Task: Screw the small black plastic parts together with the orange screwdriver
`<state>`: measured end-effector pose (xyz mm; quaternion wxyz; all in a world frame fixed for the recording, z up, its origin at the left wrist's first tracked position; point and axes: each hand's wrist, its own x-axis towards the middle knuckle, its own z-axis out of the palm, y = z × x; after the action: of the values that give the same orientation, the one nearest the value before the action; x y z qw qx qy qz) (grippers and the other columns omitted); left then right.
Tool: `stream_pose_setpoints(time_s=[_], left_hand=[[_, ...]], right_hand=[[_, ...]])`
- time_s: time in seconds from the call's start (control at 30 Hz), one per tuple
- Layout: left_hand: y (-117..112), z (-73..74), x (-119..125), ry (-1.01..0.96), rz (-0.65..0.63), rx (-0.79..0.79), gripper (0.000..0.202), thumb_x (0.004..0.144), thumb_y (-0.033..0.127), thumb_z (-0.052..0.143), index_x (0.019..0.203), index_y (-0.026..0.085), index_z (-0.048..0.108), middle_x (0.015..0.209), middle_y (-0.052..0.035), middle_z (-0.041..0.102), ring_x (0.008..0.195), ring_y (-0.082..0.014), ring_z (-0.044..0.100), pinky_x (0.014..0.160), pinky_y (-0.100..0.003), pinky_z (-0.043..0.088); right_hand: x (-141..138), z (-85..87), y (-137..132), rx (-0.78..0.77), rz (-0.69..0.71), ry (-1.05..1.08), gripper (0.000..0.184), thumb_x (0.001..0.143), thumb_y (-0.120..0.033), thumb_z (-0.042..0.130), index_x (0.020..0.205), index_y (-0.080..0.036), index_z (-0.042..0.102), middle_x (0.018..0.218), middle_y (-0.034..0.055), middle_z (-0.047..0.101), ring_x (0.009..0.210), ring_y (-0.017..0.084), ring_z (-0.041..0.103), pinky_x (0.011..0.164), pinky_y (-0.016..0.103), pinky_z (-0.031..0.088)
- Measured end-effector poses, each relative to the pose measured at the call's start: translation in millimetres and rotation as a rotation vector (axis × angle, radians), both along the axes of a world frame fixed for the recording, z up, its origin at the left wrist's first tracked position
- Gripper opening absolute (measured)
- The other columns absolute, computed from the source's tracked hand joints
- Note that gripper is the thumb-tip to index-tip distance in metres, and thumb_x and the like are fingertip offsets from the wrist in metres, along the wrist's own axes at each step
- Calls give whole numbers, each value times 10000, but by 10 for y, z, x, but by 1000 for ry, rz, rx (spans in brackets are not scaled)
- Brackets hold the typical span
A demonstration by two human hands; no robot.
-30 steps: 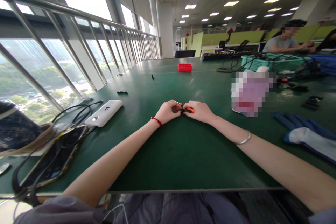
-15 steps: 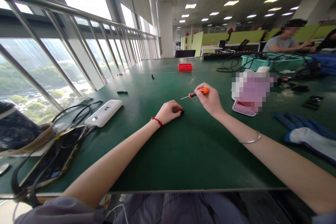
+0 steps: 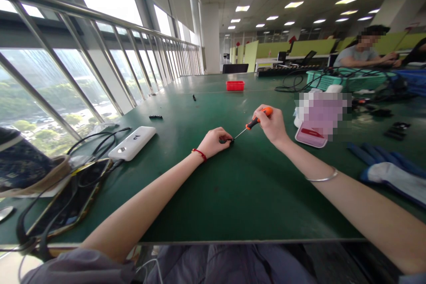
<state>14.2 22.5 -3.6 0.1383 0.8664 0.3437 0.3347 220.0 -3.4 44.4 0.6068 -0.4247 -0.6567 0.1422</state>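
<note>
Screwdriver (image 3: 252, 124) pinched in R hand (image 3: 273, 125), slanting down over green tabletop (image 3: 206, 204).
L hand (image 3: 214, 143) pinches sm. blk part (image 3: 232, 140), w/ driver's tip (image 3: 236, 137) right beside it; contact unclear.

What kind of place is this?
Probably an open-plan office used as a workshop: green cubicle partitions stand beyond the green worktable, and the right hand holds an orange-and-black screwdriver.

The tabletop (image 3: 226, 204) lies free from its near edge's middle to the left hand (image 3: 213, 143); power bank (image 3: 135, 143) and phone (image 3: 79, 206) obstruct the left edge, glove (image 3: 392, 176) the right.
</note>
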Motion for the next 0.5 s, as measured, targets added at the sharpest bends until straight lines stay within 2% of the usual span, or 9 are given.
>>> stream_pose_setpoints(time_s=[0.5], left_hand=[[5,-14,-5,-6,-4,6,157,723,174,580,822,158,702,800,-25,611,701,-114,581,693,-235,495]], right_hand=[[-9,12,-15,-1,-4,-1,201,731,-289,491,553,-200,521,530,2,506,529,129,477,488,253,350]])
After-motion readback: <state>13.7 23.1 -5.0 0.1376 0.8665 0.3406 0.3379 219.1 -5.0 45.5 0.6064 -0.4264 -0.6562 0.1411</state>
